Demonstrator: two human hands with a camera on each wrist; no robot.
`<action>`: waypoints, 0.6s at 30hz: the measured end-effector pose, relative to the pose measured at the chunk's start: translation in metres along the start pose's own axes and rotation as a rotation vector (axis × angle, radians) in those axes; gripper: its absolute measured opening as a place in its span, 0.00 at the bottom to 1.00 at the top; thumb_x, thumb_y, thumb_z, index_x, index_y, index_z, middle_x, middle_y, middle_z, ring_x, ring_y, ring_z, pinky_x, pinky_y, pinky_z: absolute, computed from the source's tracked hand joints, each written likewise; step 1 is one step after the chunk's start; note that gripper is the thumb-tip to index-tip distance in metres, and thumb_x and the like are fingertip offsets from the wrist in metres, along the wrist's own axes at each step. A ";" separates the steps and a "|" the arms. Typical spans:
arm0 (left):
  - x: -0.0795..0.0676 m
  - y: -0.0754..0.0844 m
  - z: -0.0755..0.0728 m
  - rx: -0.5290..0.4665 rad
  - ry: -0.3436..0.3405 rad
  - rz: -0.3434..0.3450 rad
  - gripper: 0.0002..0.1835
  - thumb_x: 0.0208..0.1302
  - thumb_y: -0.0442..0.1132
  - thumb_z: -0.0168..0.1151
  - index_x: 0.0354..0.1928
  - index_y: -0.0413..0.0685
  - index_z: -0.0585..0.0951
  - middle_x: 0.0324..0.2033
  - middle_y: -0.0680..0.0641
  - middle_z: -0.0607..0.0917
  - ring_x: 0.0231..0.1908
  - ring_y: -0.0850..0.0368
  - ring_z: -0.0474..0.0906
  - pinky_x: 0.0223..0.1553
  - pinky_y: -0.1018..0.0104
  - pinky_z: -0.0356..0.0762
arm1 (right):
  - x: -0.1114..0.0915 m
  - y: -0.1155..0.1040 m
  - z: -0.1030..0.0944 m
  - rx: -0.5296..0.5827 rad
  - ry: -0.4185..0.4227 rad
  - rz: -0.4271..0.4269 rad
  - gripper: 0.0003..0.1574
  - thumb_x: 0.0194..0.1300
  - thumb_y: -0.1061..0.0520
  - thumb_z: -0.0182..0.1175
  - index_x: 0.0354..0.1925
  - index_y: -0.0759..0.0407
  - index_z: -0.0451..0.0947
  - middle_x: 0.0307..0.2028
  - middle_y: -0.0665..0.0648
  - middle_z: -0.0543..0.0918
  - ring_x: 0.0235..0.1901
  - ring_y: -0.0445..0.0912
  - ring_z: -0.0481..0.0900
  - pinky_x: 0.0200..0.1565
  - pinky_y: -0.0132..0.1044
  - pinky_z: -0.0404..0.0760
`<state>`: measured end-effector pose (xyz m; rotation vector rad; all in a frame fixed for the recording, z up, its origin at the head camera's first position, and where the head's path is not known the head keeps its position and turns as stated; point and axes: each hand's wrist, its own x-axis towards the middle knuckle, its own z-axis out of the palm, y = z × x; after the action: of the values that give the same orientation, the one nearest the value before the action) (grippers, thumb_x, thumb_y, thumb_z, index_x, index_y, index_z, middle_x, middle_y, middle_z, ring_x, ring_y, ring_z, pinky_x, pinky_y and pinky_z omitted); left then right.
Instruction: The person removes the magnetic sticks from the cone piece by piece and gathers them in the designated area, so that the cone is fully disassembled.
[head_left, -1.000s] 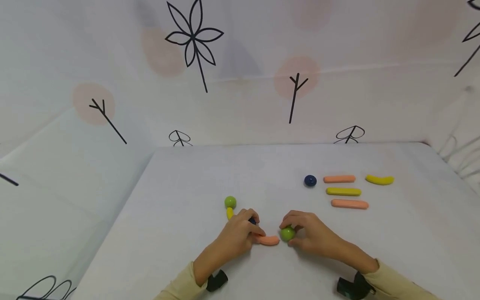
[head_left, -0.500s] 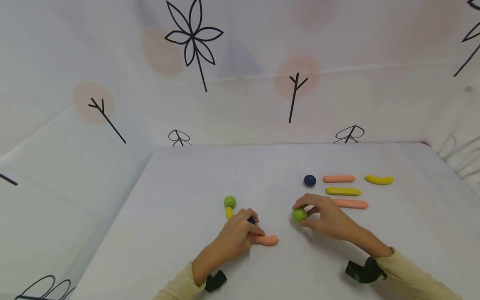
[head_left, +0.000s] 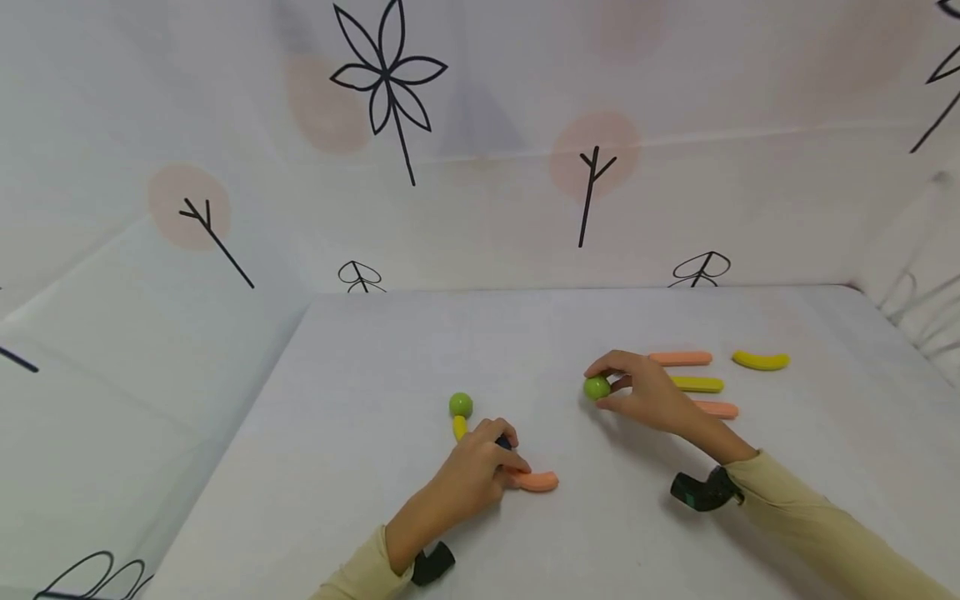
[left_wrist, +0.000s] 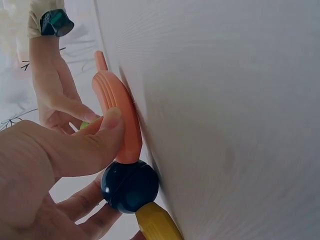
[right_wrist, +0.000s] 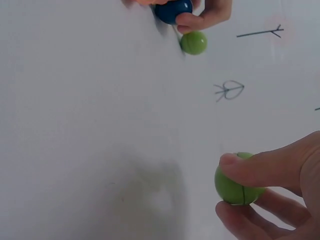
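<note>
My left hand [head_left: 468, 479] grips a curved orange stick [left_wrist: 117, 100] by the thumb, with other fingers behind a dark blue ball [left_wrist: 129, 187]. The ball joins this stick to a yellow stick [left_wrist: 157, 225], seen in the left wrist view. In the head view a green ball [head_left: 461, 405] sits at the far end of the yellow stick. My right hand [head_left: 648, 398] pinches another green ball [right_wrist: 232, 185] between thumb and fingers, raised over the table near the loose pieces. Much of the joined pieces lies hidden under the left hand.
On the white table [head_left: 360, 517], right of centre, lie a straight orange stick [head_left: 681, 359], a straight yellow stick [head_left: 701, 384], a second orange stick [head_left: 722, 410] and a curved yellow stick [head_left: 761, 361]. A printed cloth wall [head_left: 480, 208] stands behind the table.
My right hand has carried its green ball away from the curved orange stick toward the back of the table, and now covers the loose dark blue ball. The left hand has stayed in place.
</note>
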<state>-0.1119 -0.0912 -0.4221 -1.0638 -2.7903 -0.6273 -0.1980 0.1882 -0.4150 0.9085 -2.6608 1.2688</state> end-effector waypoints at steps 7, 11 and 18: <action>0.001 0.001 0.000 0.006 -0.006 0.002 0.07 0.53 0.33 0.70 0.32 0.55 0.89 0.38 0.52 0.76 0.41 0.60 0.69 0.42 0.74 0.70 | 0.021 0.005 0.000 -0.024 0.013 0.043 0.21 0.47 0.71 0.71 0.43 0.66 0.80 0.42 0.59 0.82 0.43 0.52 0.79 0.40 0.42 0.81; 0.000 0.001 -0.002 -0.004 -0.020 -0.013 0.08 0.54 0.32 0.70 0.33 0.55 0.89 0.38 0.52 0.75 0.40 0.60 0.69 0.42 0.74 0.70 | 0.033 0.009 0.003 -0.014 0.007 0.062 0.21 0.47 0.72 0.70 0.43 0.68 0.79 0.42 0.61 0.81 0.43 0.54 0.78 0.41 0.43 0.81; 0.000 0.001 -0.002 -0.015 -0.021 -0.017 0.07 0.53 0.33 0.71 0.33 0.55 0.89 0.39 0.51 0.76 0.41 0.60 0.69 0.42 0.73 0.70 | 0.048 0.018 0.009 -0.040 -0.017 0.081 0.20 0.48 0.72 0.70 0.42 0.69 0.79 0.42 0.62 0.81 0.43 0.56 0.78 0.41 0.44 0.81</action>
<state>-0.1115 -0.0909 -0.4203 -1.0570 -2.8202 -0.6435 -0.2456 0.1668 -0.4194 0.8182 -2.7519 1.2243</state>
